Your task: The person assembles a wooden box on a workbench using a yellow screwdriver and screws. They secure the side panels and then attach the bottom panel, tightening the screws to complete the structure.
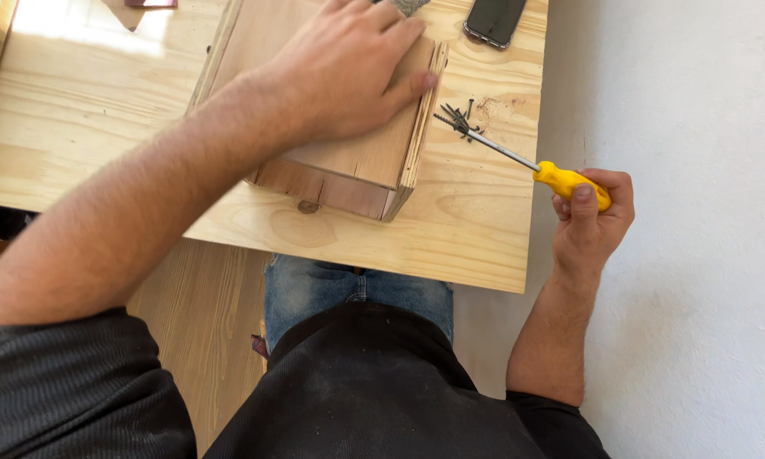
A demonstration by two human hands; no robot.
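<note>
Pine board [76, 110] lay under everything at the far left, pale and grainy, running out past the left forearm. On it, beneath the left hand [348, 72], sat a wooden box [357, 161] built of thin reddish panels, its near corner pointing toward the person's lap. The left hand lay flat on the top of that box with palm down and fingers spread and extended, the fingertips reaching the layered right edge; it pressed rather than gripped anything. Just beyond those fingertips, farther from the body, a dark phone [494, 19] rested face up at the board's far edge, partly cut off by the frame.

Just to the right of the box's edge, between the two hands, a small heap of dark screws [457, 117] lay on the board. The metal tip of a screwdriver [535, 168] reached into that heap, seemingly touching the screws, though the contact was too small to make out for certain. Its shaft slanted down and right to a yellow handle, which the right hand [590, 223] held closed around it, thumb laid along the top. That hand hung off the board's right edge, over a pale grey floor [697, 255]. Below the board showed blue jeans [348, 293] and a black shirt [374, 391].
</note>
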